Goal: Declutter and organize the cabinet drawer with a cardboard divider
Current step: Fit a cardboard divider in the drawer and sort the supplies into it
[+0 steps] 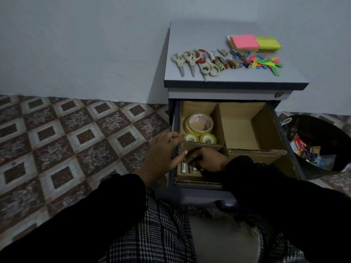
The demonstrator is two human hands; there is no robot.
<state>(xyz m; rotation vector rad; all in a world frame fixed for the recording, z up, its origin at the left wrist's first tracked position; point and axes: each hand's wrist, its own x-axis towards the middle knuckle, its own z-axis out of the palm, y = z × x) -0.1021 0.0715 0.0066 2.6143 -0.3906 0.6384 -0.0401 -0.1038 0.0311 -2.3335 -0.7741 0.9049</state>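
The drawer (281, 130) is open with a cardboard divider (220, 120) inside. Three tape rolls (199, 128) sit in the back left part. The left hand (163, 156) rests flat on the divider's left edge, fingers straight. The right hand (207, 160) reaches into the front left part by some batteries (185, 168); its grip cannot be seen.

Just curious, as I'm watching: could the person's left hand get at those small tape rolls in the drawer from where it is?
Probably yes. The left hand rests on the cardboard divider right beside the two small tape rolls, which lie uncovered in the open compartment; only the low divider wall stands between.
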